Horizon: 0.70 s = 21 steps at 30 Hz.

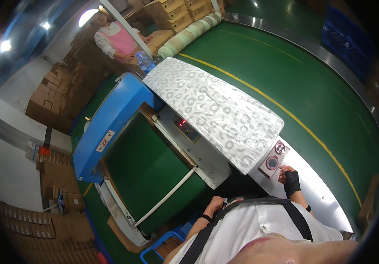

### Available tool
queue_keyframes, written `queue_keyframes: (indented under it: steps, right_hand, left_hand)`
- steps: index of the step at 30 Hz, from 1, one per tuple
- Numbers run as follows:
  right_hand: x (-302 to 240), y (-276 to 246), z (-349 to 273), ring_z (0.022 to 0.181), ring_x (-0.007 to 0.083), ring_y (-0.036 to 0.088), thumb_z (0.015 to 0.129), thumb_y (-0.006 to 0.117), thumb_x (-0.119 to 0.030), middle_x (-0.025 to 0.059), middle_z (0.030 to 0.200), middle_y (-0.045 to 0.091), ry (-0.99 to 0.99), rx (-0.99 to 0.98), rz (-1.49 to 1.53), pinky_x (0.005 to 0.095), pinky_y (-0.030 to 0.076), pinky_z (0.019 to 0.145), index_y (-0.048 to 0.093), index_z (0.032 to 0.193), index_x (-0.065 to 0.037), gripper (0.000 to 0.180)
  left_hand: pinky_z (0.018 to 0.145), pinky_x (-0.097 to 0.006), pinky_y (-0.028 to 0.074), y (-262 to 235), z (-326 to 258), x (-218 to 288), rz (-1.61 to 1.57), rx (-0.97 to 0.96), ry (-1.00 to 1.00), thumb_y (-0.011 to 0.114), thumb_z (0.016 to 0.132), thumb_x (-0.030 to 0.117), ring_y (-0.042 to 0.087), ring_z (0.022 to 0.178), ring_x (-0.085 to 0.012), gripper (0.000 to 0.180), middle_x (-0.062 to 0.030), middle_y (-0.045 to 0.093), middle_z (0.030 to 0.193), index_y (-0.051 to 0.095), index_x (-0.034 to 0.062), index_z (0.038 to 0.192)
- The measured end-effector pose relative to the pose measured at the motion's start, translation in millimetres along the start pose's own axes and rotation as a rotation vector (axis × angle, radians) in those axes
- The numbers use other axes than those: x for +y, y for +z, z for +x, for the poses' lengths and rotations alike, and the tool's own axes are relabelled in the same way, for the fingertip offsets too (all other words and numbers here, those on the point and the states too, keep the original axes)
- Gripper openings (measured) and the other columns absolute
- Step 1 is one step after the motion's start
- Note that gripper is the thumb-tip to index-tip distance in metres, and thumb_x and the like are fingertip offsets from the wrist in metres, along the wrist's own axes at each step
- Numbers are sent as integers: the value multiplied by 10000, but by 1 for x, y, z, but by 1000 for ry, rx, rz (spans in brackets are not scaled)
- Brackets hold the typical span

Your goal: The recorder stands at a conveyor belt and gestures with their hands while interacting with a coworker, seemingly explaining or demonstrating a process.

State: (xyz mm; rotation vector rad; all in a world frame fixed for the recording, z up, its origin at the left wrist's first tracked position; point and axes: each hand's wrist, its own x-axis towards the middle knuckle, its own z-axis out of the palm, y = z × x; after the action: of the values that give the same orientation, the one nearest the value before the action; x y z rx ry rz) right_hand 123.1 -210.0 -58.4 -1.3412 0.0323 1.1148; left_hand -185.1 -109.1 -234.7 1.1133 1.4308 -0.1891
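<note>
My right hand (pixel 287 175), in a black wrap over palm and wrist, is curled closed beside a phone (pixel 274 159) on the metal ledge. No object shows in its fingers. The phone has a round camera cluster and a ring on its back. At my waist my left hand (pixel 217 203), with a dark band on its wrist, is closed; a small pale bit shows by its fingertips, too small to name. Ahead of both hands lies a long pad or board wrapped in silvery ring-patterned sheet (pixel 216 108), on top of the machine housing.
A blue machine hood (pixel 110 127) spans a green belt (pixel 150 167) to my left, with a white bar (pixel 166 196) across it. Beyond the ledge runs a wide green conveyor (pixel 259 66). A bottle (pixel 144 62), a person in a pink apron (pixel 121 38) and stacked cartons (pixel 167 13) are farther off.
</note>
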Motion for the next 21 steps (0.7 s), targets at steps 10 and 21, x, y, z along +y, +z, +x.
queue_keyframes:
  steps: [10, 21]
  right_hand:
    - [2, -21, -39, 459, 99, 434, 742, 499, -124, 22, 590, 472, -87, 117, 26, 210, 376, 427, 507, 814, -28, 120]
    - [-161, 9, -127, 587, 81, 427, 765, 447, -168, 31, 658, 470, -1161, 207, -223, 188, 326, 530, 466, 998, -7, 284]
  left_hand:
    - [322, -287, 271, 9, -5, 33, 174, -148, -11, 521, 695, 132, 383, 343, -143, 167, -54, 430, 447, 511, -3, 597]
    - [309, -267, 286, 31, 14, 27, 515, -351, 169, 523, 689, 171, 384, 322, -137, 208, -46, 436, 428, 508, 26, 541]
